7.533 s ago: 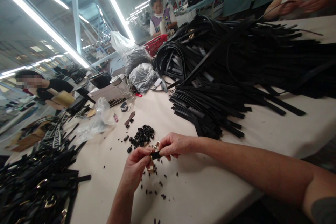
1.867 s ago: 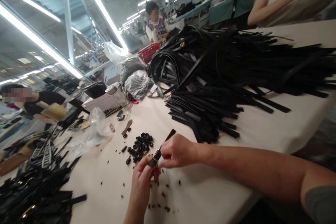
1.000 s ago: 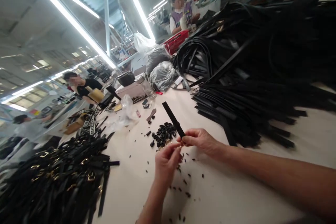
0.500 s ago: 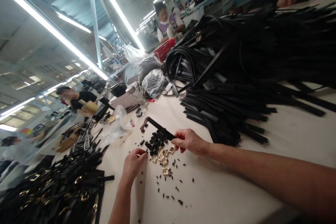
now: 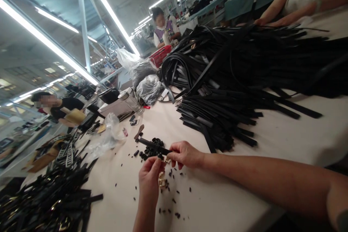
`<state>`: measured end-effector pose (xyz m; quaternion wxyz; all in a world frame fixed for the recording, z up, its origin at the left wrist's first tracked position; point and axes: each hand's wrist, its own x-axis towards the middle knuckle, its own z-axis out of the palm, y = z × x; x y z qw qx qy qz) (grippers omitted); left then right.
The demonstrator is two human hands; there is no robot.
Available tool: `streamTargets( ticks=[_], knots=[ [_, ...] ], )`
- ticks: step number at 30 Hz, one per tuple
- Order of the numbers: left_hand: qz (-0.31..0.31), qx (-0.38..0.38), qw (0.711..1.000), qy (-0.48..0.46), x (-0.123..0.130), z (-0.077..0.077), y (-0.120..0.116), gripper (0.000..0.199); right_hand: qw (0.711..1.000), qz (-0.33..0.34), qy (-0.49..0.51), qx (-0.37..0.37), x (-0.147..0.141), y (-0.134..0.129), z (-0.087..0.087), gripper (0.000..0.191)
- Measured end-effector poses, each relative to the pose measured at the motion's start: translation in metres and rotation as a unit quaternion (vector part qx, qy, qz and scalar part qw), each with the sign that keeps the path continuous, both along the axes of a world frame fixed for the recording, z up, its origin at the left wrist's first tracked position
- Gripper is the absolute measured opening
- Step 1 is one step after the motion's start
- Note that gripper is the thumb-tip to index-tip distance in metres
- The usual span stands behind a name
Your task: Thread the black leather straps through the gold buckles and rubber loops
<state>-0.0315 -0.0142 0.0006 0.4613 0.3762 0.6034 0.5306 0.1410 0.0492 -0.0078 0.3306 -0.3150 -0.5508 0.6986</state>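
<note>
My right hand (image 5: 185, 154) pinches a black strap (image 5: 152, 145), which points left over a heap of small black pieces (image 5: 157, 140). My left hand (image 5: 149, 172) is close beside it, thumb and fingers pressed together at the near edge of the heap. What those fingers hold, if anything, is too small to make out. Gold buckles (image 5: 162, 182) lie partly hidden behind my left hand. Small black bits (image 5: 174, 201) are scattered on the pale table (image 5: 206, 203) below both hands. A brown, flat-ended piece (image 5: 139, 131) lies just past the strap's far end.
A large pile of black straps (image 5: 217, 116) covers the right back. Straps with gold buckles (image 5: 51, 199) are heaped at the lower left. Plastic bags (image 5: 150, 88), a glass jar (image 5: 130, 101) and a box stand behind. A co-worker's hands (image 5: 282, 20) rest at the far right pile.
My left hand has moved right, up to the heap and nearer my right hand. The strap is still in my right hand, lower over the heap. The view has shifted to the right.
</note>
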Motion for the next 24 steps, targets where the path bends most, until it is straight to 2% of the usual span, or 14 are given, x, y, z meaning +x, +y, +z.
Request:
streamTargets(
  ticks=[5,9,15,20,24],
  knots=[
    [0.043,-0.011,0.996,-0.072,0.002,0.001,0.004,0.037,1.000,0.010,0.008,-0.006,-0.003,-0.001,-0.005,0.014],
    [0.042,-0.010,0.995,-0.084,0.002,0.002,0.003,0.037,0.999,0.032,-0.016,0.025,-0.003,-0.003,-0.006,0.016],
    [0.027,0.047,0.999,0.009,-0.003,-0.002,0.000,0.034,0.995,0.064,-0.059,0.043,0.001,-0.003,0.000,0.018],
    [-0.012,0.041,0.997,0.071,-0.007,-0.002,-0.001,0.036,0.982,0.071,-0.118,0.131,0.007,-0.001,0.005,0.020],
    [-0.066,0.097,0.983,0.138,-0.004,0.002,-0.004,0.027,0.966,0.071,-0.173,0.179,0.010,0.000,0.010,0.015]
  ],
)
